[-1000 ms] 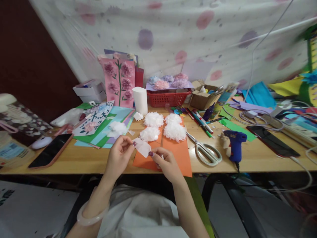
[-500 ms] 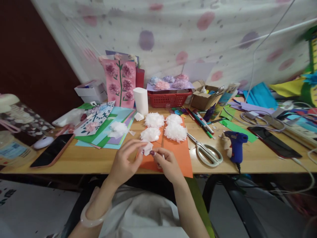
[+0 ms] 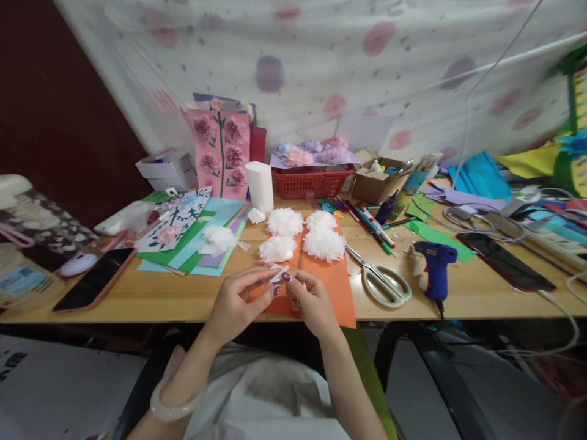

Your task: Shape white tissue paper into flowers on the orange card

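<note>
Between my fingertips is a small piece of white tissue paper [image 3: 277, 274], pinched from both sides. My left hand [image 3: 241, 300] grips its left part with thumb and fingers. On the other side, my right hand [image 3: 312, 298] presses its thumb on the paper, its other fingers curled. Both hands hover over an orange sheet of paper [image 3: 337, 293] at the table's front edge. Just beyond them sit several fluffy white paper flowers [image 3: 324, 244]. A thin white heap of tissue pieces [image 3: 217, 240] lies on coloured sheets to the left.
Scissors [image 3: 385, 284] and a blue glue gun [image 3: 435, 269] lie to the right, with pens [image 3: 373, 226] behind. At the back are a red basket [image 3: 312, 183] and a white tissue roll [image 3: 260, 186]. Phones [image 3: 96, 281] lie at both sides.
The tissue piece, flat and facing me before, is now folded or gathered narrower. My right thumb has moved up over it, and the hands are closer together.
</note>
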A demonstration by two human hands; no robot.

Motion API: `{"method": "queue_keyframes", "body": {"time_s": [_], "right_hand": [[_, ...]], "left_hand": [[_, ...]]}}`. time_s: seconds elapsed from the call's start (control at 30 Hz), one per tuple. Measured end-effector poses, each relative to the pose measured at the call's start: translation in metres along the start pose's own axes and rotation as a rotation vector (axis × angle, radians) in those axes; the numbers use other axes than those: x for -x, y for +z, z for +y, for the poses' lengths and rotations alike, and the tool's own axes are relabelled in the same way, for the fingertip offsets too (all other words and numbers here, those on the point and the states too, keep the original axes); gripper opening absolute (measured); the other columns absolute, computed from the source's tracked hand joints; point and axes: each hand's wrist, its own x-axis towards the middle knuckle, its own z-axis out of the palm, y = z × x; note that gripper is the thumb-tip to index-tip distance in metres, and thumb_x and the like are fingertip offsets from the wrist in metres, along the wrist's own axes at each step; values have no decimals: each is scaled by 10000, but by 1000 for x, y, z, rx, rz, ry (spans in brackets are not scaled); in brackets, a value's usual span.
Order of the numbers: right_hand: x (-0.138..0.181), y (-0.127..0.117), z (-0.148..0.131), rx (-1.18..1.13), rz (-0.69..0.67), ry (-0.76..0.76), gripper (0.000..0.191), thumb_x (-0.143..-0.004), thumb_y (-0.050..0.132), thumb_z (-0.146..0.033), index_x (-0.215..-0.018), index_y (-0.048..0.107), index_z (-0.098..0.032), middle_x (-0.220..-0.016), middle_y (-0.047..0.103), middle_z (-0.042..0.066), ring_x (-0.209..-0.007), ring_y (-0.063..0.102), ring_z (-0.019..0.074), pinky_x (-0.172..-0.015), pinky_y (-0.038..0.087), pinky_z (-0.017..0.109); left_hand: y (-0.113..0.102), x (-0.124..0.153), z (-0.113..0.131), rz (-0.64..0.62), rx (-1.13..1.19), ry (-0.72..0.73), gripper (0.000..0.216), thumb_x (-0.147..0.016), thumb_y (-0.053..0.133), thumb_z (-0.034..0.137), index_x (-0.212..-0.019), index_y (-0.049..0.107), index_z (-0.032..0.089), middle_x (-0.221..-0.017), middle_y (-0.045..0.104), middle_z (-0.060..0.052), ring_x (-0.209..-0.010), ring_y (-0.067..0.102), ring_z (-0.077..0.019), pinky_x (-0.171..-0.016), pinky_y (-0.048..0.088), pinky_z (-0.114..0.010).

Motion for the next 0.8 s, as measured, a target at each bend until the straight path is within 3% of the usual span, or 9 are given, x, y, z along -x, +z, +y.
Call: {"method": "queue_keyframes", "body": {"time_s": [0.13,0.23,0.3,0.37,0.47,0.57,0.67,0.8], "right_hand": [[-1,-1,2,0,23,5,325,-822,699,-501,-767,670,-182,-541,330,-85,-456,217,60,-424,164,223],[0,-1,1,-27,17,14,295,-817,706,-480,-779,660,-190,-538,328,-90,-455,210,62,-421,161,223],[0,0,1,-32,16,15,283,-817,707,-466,-771,654,-191,-535,326,-91,-454,205,61,-420,161,223],[0,0,0,-26,17,15,280,-816,705,-459,-763,656,-189,-536,325,-91,-456,211,60,-422,166,222],[0,1,-1,-17,19,10,284,-814,702,-465,-785,676,-183,-543,333,-87,-460,220,61,-424,169,222],[0,1,-1,-48,20,14,304,-823,686,-481,-802,681,-179,-536,331,-88,-462,208,62,-424,154,222],[0,1,-2,-97,8,21,333,-838,661,-504,-780,666,-176,-529,317,-89,-464,190,64,-423,133,224],[0,1,-3,-81,0,24,345,-828,675,-509,-777,675,-168,-530,314,-88,-465,191,64,-420,129,225]], "left_hand": [[3,-3,1,16,58,-89,241,-813,650,268,-977,799,175,-1059,795,-89,-1011,747,-236,-897,605,-320],[1,-7,-6,164,-12,-148,237,-800,669,303,-953,799,178,-978,810,-74,-909,765,-232,-828,621,-321],[-2,-9,-11,307,-168,-72,194,-799,660,271,-907,800,190,-947,810,-64,-887,760,-226,-837,612,-330],[-4,-8,-12,375,-333,65,182,-817,616,216,-825,798,208,-941,804,-56,-912,749,-218,-890,589,-338],[-4,-4,-7,223,-369,183,272,-841,539,141,-835,796,227,-962,800,-40,-945,742,-196,-915,575,-314],[0,-1,-3,34,-285,181,279,-826,573,129,-989,784,214,-1042,793,-52,-1012,731,-200,-931,569,-297],[3,0,-6,22,-230,120,226,-816,658,188,-1013,769,201,-1040,793,-64,-982,738,-203,-892,575,-278],[4,-1,-12,72,-82,-15,90,-831,666,241,-872,727,189,-857,786,-41,-791,749,-168,-729,583,-225]]}}
